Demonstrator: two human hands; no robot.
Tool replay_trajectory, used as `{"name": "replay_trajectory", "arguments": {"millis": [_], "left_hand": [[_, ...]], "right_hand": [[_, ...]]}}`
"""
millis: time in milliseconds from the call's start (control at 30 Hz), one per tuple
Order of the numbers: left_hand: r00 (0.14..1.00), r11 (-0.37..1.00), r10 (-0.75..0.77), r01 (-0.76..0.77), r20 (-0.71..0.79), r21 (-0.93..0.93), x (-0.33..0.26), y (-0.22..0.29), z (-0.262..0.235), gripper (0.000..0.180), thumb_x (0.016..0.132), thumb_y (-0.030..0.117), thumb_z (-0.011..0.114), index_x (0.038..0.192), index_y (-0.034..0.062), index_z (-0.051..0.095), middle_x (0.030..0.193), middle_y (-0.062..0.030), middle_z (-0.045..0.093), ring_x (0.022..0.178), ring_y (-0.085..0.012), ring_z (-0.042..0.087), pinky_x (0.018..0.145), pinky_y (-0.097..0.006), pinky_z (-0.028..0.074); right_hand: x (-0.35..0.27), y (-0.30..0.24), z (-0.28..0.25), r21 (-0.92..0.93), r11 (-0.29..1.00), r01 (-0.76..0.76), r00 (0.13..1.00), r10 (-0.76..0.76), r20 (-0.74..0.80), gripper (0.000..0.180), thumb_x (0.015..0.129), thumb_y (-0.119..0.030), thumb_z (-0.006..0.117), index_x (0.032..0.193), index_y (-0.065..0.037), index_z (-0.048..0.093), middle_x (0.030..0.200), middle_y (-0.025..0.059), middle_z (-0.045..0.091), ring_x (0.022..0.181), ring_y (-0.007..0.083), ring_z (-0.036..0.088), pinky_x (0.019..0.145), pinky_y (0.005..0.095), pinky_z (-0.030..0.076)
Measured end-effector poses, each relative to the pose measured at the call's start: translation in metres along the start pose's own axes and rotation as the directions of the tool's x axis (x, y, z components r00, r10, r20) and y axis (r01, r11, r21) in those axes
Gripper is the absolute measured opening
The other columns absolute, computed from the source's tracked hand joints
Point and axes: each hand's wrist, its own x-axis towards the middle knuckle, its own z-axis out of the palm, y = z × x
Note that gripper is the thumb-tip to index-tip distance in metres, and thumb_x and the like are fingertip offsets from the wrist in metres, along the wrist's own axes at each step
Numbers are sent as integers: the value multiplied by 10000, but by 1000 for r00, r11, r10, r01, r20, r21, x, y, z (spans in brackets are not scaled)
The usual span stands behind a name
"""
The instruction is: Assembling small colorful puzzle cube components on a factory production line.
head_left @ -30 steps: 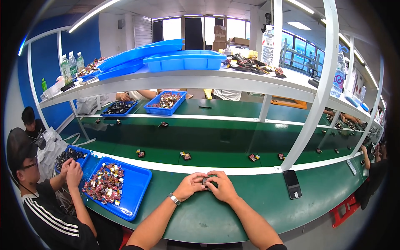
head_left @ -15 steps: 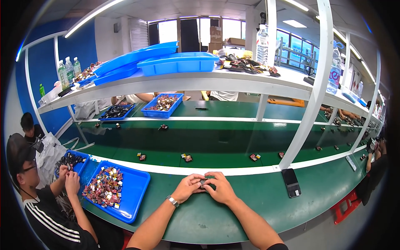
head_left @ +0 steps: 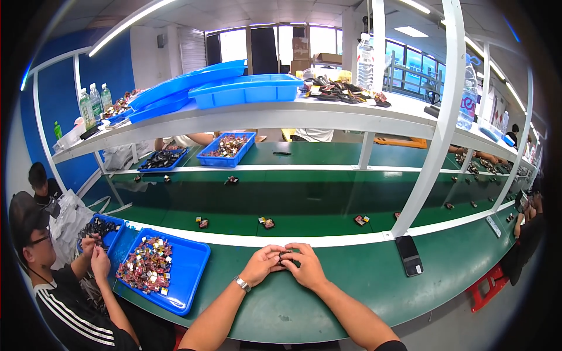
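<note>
Both hands meet over the green worktable [head_left: 351, 292], near its white inner rail. My left hand [head_left: 263, 264], with a metal watch [head_left: 242, 284] on the wrist, is closed on one side of a small dark part [head_left: 285, 256]. From the other side my right hand [head_left: 306, 266] grips the same part between thumb and fingers. Fingers cover most of it, so its exact kind is hidden. Left of my forearm lies a blue tray [head_left: 196, 266] with a heap of small red, yellow and white components [head_left: 146, 266].
A black phone [head_left: 408, 256] lies to the right. Small assemblies [head_left: 267, 223] sit on the belt [head_left: 304, 199] behind the rail. A white post [head_left: 433, 134] slants up to the shelf [head_left: 263, 120]. At left a co-worker [head_left: 70, 286] handles something beside a second tray.
Assemblies on the belt have shifted slightly right. My hands stay together, with small finger movements around the dark part. The co-worker's hands have moved slightly.
</note>
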Motion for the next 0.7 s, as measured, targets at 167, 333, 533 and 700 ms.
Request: {"name": "replay_trajectory", "arguments": {"millis": [167,333,533,700], "left_hand": [[1000,1000,-4,4,-18,11,2,-4,0,238,990,67,514,1226,36,508,1211,-107,596,1110,-184,607,949,-354,533],[995,995,93,-95,-38,-29,1,-7,3,234,990,32,490,1223,36,507,1281,-132,581,1152,-196,594,953,-343,524],[995,993,97,-99,-26,-67,1,-8,1,242,987,20,485,1229,25,493,1289,-151,578,1153,-211,593,973,-366,515],[990,989,132,-135,-43,-66,3,-5,8,241,987,6,471,1227,21,492,1263,-144,588,1146,-204,597,970,-359,514]], "right_hand": [[-2,5,8,28,998,-58,998,59,-16,159,822,-113,706,975,-84,733,1207,46,612,1141,265,537,973,379,461],[3,2,7,99,995,-21,999,25,-42,166,809,-91,707,972,-95,738,1234,43,620,1176,272,522,967,381,465],[0,6,8,68,997,-41,996,46,-72,181,791,-82,712,968,-107,745,1257,47,608,1192,279,509,955,380,470],[4,1,8,72,997,-38,996,43,-74,185,787,-74,714,967,-106,741,1269,54,597,1191,282,511,955,377,476]]}}
